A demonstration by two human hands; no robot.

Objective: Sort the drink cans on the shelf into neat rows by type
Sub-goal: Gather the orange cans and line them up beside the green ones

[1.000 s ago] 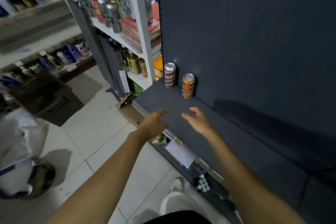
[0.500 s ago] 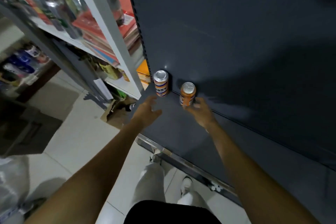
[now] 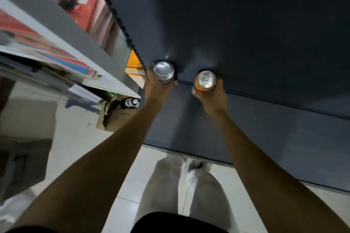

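Two arms outstretched, left hand (image 3: 158,86) gripping silver-topped can (image 3: 163,71), right hand (image 3: 213,95) gripping orange can (image 3: 205,81), dark shelf (image 3: 265,128), labels unreadable.

The shelf (image 3: 189,119) is a plain dark slate blue-grey. At its back edge the right-hand can (image 3: 206,81) is orange with a silver top; the can (image 3: 164,71) left of it is silver-topped with pale sides. Beyond the shelf's left end sit an orange-yellow box (image 3: 133,66) and pale tiled floor (image 3: 75,138).
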